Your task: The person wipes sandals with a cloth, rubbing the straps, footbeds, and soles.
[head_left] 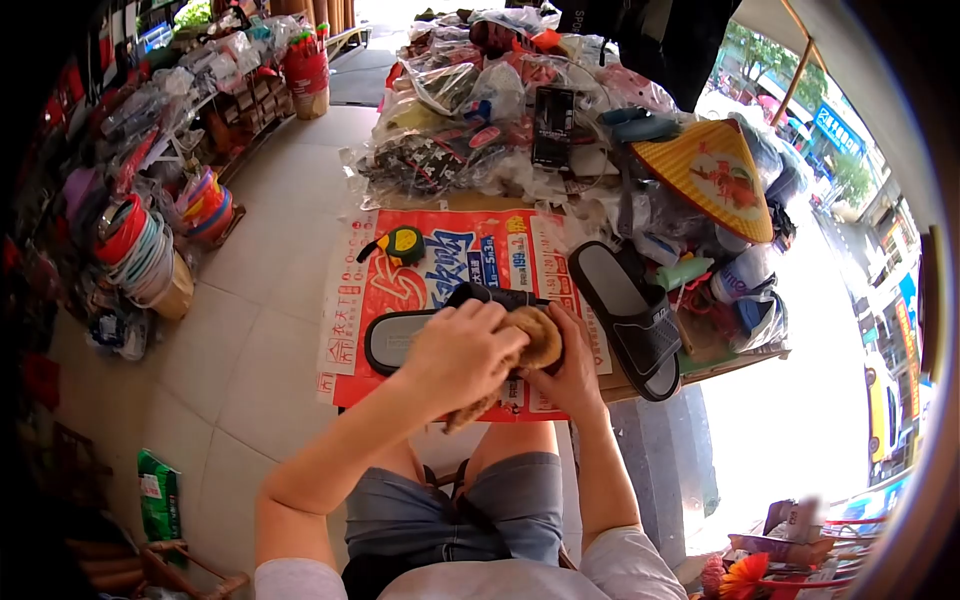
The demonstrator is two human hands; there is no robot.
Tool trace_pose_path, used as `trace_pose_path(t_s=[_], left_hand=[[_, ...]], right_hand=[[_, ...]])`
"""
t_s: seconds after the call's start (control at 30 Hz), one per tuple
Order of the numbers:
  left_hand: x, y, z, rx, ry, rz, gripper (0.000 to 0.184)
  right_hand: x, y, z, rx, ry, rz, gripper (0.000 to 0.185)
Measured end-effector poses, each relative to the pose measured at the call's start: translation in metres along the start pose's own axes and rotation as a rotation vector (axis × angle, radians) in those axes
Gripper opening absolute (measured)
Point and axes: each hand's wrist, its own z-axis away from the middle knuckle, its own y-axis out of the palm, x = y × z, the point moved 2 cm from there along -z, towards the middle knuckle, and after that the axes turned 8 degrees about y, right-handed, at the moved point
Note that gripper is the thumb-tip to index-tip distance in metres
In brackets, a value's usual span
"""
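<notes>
On the red printed sheet in front of me lies a black slide sandal with a grey insole (393, 340), its black strap (490, 294) partly hidden behind my hands. My left hand (462, 345) is closed on a fuzzy brown cloth (540, 338), which lies over the sandal's right part; a tail of it hangs below the wrist. My right hand (572, 372) grips the sandal's right end, next to the cloth. A second black slide sandal (630, 325) rests at the right, touched by neither hand.
A yellow-and-green tape measure (403, 246) lies on the red sheet (350, 300). Behind are plastic-wrapped goods (440, 150), a dark box (552, 125) and a yellow conical hat (710, 175). Stacked basins (140, 250) stand at the left; a street lies beyond the right side.
</notes>
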Motion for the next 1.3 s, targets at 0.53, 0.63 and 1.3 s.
trace_pose_path(t_s=[0.53, 0.63, 1.3], left_hand=[[-0.055, -0.005, -0.010, -0.437, -0.166, 0.768, 0.051], [-0.056, 0.017, -0.012, -0.428, -0.233, 1.146, 0.052], [0.023, 0.029, 0.043, 0.013, -0.340, 0.115, 0.123]], right_hand=[[0.038, -0.005, 0.018, -0.076, -0.246, -0.835, 0.117], [0.055, -0.016, 0.022, -0.107, -0.047, -0.888, 0.117], [0.031, -0.033, -0.033, -0.043, 0.152, 0.181, 0.067]])
